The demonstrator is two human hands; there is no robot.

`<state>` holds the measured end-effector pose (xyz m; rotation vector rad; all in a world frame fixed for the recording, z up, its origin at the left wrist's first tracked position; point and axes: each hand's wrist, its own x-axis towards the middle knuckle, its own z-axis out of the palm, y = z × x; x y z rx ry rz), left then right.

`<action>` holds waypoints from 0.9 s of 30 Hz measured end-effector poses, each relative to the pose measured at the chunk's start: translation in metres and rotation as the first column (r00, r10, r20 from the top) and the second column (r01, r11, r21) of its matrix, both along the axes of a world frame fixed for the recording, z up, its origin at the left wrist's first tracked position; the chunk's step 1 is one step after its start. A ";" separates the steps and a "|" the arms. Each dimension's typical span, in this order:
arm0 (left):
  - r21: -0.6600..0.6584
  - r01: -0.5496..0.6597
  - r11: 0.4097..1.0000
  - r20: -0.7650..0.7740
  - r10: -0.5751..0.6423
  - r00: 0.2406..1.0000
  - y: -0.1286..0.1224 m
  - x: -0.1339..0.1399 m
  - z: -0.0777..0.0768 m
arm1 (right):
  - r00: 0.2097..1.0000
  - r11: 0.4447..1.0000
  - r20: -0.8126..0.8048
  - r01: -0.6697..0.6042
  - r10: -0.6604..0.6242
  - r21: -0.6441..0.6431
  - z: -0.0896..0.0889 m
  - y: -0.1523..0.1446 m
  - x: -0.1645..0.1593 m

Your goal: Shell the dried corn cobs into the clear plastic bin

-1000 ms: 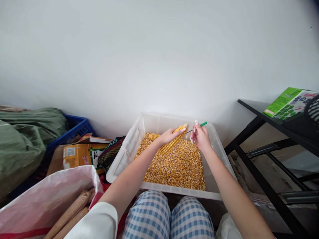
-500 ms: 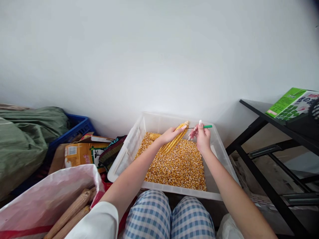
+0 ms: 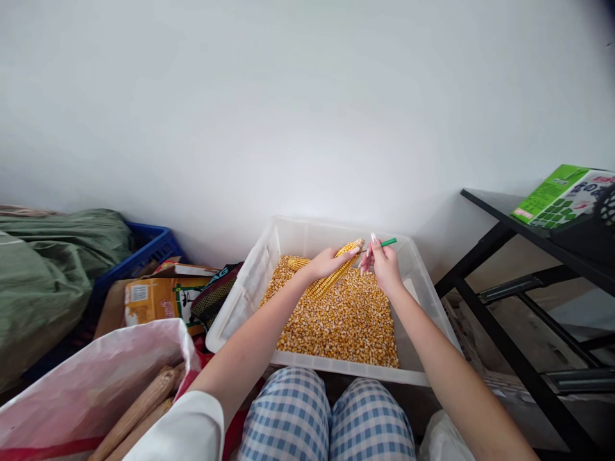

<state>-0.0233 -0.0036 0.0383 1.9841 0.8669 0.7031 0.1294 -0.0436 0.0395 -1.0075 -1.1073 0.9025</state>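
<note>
1. The corn (image 3: 331, 280) is above the big plastic box (image 3: 346, 368), lying at a slant, its pale end up and to the right. The left hand (image 3: 325, 264) is closed around it, the thumb along its upper side; the other fingers I cannot see well.
2. I judge this corn to be light and stiff, dry on the outside. The rows of grains look firm, and a little slippery under the skin. It should not break easily, but single grains may come loose.
3. The best place to hold it is, I think, around the thick middle, as the hand does.
4. The right hand (image 3: 383, 262) is pinching a thin tool with a green handle (image 3: 389, 242). Its dark shaft points to the pale end; whether it touches, I cannot tell.
5. Under the hands is a bed of loose grains (image 3: 341, 326), which would probably give way beneath a weight. A second corn (image 3: 298, 263) lies on it.
6. Around us: a pale wall (image 3: 307, 115) behind, a sack (image 3: 120, 352) with bare cobs (image 3: 139, 410) and a blue crate (image 3: 151, 250) at left, a black table (image 3: 485, 202) with a green carton (image 3: 552, 197) at right.
</note>
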 end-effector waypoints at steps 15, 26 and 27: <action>-0.255 0.058 0.965 0.113 -0.030 0.993 0.000 0.004 -0.002 | 0.989 0.990 -0.124 0.088 -0.074 0.108 0.011 -0.003 0.006; -0.307 0.126 0.943 0.164 -0.078 0.983 -0.002 0.000 0.002 | 0.992 0.989 -0.078 0.104 -0.095 0.110 0.008 -0.003 0.001; -0.289 0.113 0.951 0.154 -0.071 0.986 -0.002 0.000 0.002 | 0.993 0.990 -0.077 0.096 -0.088 0.107 0.007 -0.003 0.001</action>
